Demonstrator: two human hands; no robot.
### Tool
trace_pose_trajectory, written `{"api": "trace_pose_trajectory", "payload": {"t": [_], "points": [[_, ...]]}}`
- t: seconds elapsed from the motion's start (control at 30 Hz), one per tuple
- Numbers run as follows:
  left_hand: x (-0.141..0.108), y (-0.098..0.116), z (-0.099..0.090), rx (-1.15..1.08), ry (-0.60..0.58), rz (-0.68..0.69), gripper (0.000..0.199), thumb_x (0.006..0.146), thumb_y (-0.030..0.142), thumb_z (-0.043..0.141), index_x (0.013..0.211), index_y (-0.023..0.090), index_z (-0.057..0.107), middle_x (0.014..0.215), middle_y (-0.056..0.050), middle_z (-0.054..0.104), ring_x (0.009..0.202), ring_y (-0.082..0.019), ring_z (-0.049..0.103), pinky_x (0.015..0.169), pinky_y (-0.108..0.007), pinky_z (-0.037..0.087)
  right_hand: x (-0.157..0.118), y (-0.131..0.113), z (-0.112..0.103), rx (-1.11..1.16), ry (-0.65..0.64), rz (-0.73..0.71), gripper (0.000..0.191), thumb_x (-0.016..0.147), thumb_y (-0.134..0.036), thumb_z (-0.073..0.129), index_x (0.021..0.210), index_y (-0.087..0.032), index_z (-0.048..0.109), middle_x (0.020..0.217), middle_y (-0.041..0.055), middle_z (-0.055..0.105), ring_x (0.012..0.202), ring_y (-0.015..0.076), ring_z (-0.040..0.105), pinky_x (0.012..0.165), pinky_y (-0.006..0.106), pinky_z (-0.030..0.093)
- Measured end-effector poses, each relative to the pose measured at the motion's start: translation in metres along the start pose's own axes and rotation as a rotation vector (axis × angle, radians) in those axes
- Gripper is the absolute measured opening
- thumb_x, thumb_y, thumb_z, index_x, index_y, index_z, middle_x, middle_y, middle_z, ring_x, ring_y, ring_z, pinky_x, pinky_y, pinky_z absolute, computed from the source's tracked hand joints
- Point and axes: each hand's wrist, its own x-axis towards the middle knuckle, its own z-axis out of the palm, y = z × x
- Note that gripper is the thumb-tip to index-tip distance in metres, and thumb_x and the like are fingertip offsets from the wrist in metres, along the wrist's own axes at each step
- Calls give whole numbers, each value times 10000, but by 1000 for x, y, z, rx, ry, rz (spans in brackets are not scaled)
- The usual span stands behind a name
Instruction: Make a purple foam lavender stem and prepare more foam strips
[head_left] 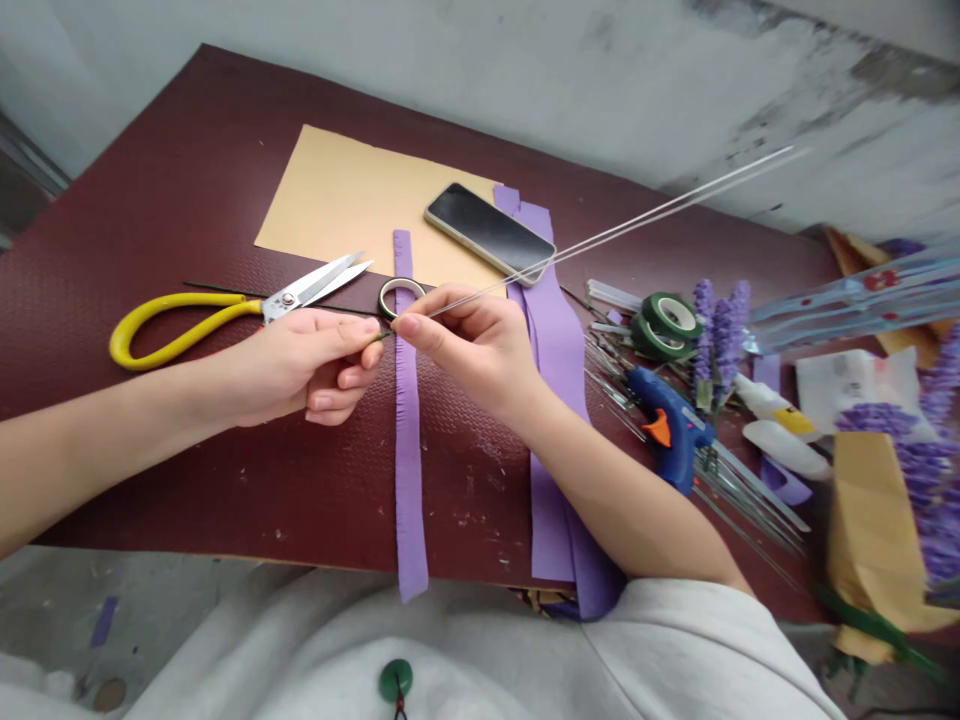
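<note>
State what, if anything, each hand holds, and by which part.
The right hand pinches a thin pale wire, perhaps two, near the lower end; the left hand pinches something green, exactly where is unclear.

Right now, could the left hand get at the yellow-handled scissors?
Probably yes: the scissors lie just beyond the left hand with nothing on top, though it pinches a thin green stem.

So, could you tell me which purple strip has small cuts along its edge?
The narrow purple strip, left of the wider purple strips; small cuts line its left edge, whereas theirs look uncut.
</note>
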Motion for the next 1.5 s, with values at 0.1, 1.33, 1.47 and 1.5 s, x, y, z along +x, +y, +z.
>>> {"api": "trace_pose_trajectory", "payload": {"t": [0.1, 1.33, 1.47, 1.5], "points": [[4, -2, -3, -10, 25, 3, 275, 846, 355, 554, 673, 143, 589, 523, 3, 500, 349, -67, 422, 360, -213, 376, 1, 2, 1, 68, 1, 60, 283, 719, -421, 711, 667, -165, 602, 632, -26, 581, 578, 60, 516, 541, 211, 422], [7, -31, -19, 536, 250, 232, 287, 869, 424, 530, 769, 169, 616, 594, 13, 590, 582, -112, 565, 614, -228, 484, -10, 36, 14, -123, 89, -15, 275, 806, -388, 619, 634, -178, 576, 586, -32, 578, 543, 70, 480, 552, 220, 386], [5, -32, -21, 431, 242, 248, 251, 847, 386, 587, 726, 166, 602, 557, 29, 574, 541, -88, 529, 579, -202, 455, -14, 37, 12, -336, 26, -326, 172, 822, -308, 627, 701, -185, 625, 628, -15, 647, 535, 70, 537, 531, 205, 413], [5, -33, -22, 386, 246, 244, 219, 833, 368, 610, 746, 168, 603, 546, 36, 571, 537, -85, 527, 574, -198, 452, -14, 37, 12, -384, 10, -413, 143, 823, -292, 629, 728, -186, 632, 630, -16, 651, 532, 67, 542, 526, 197, 415]]}}
